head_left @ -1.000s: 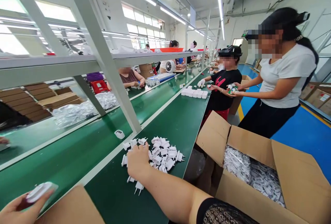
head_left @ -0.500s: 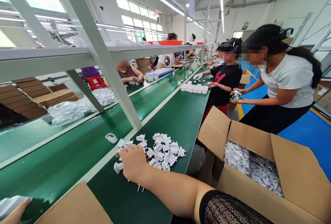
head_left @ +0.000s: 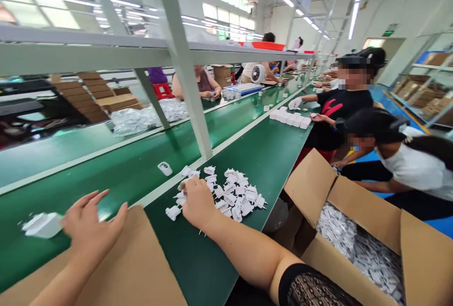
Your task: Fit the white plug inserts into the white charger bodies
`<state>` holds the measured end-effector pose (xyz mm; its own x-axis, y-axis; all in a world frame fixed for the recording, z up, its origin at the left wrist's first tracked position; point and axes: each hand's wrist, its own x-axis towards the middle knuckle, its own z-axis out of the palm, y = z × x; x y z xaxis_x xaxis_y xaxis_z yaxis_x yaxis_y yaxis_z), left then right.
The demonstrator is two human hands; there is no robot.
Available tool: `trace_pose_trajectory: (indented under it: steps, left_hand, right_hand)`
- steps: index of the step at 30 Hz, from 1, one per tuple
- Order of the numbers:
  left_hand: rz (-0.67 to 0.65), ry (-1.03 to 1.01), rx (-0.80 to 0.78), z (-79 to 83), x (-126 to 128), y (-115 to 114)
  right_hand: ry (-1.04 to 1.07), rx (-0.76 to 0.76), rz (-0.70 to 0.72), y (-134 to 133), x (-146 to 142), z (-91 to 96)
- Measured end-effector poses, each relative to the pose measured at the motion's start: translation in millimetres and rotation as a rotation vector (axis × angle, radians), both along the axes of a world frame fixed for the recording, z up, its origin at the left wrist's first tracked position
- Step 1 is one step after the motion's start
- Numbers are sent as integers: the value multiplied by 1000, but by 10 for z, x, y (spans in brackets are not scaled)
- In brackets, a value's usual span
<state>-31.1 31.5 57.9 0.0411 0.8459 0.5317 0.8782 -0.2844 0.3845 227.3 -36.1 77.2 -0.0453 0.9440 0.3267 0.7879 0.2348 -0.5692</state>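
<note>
My left hand (head_left: 94, 223) is open, its fingers spread above the green work surface. Just left of its fingertips lies a white plastic piece (head_left: 43, 225), its outline smeared by motion. At the near edge of a pile of white plug adapters (head_left: 231, 195) my right hand (head_left: 198, 200) reaches in with curled fingers. What these fingers hold, if anything, is hidden behind the hand. Several adapters with thin metal pins touch or lie close to that hand. A single white plastic housing (head_left: 164, 169) rests by itself on the green belt beyond.
A cardboard flap (head_left: 141, 259) rises below my left hand. On the right stands an open carton (head_left: 357, 202) of bagged white parts. A metal post (head_left: 187, 75) and shelf (head_left: 88, 56) cross ahead. Co-workers sit along the bench, near white blocks (head_left: 290, 117).
My left hand has come into fuller view with its fingers spread, apart from the white piece. The right hand stays at the pile. The view has swung, and a co-worker at right has bent down.
</note>
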Motion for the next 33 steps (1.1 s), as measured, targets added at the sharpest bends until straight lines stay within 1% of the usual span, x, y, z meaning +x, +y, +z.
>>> trace_pose_trajectory:
  steps: [1,3,4,7,9,12,15,17,19,21,22,24,26,28,30,32,33]
  left_hand:
    - [16,-39,75,-30,30,22]
    - [-16,-84,157,-80,92,94]
    - [-23,-98,144,-101,116,151]
    - [13,-137,-1,-144,155,390]
    - [26,-161,-122,-153,190,570]
    - [-33,-212,-293,-141,331,817]
    - [-83,-264,-391,-118,519,1012]
    - [-65,-300,-427,-98,599,1080]
    - [-57,-335,-443,-71,608,1061]
    - [-81,-360,-439,-35,538,923]
    - [-100,-370,-439,-15,476,804]
    - [-172,-380,-449,24,316,474]
    - [-297,-374,-461,59,147,54]
    - [-430,-365,-463,89,13,-394]
    - [-513,-364,-474,108,-57,-802]
    - [-582,-367,-519,100,-63,-1123]
    - [-619,-372,-542,81,-50,-1245]
  right_hand:
    - [58,-11,25,-22,-28,2]
    - [187,-51,112,-83,-104,-15]
    - [252,-78,175,-116,-146,-36]
    - [463,-191,357,-187,-262,-126]
    - [614,-306,412,-201,-322,-176]
    - [851,-481,383,-182,-366,-179]
    - [1060,-608,283,-124,-335,-107]
    - [1173,-701,224,-70,-283,-56]
    - [1280,-785,179,-17,-230,-25]
    - [1373,-816,153,23,-194,-14]
    - [1410,-814,146,35,-184,-13]
    - [1456,-799,164,37,-183,-18]
    - [1451,-802,209,12,-200,-22]
    - [1365,-786,253,-35,-231,-23]
    - [1216,-696,292,-92,-268,-18]
    - [1057,-570,342,-146,-299,-9]
    - [984,-511,367,-168,-307,-5]
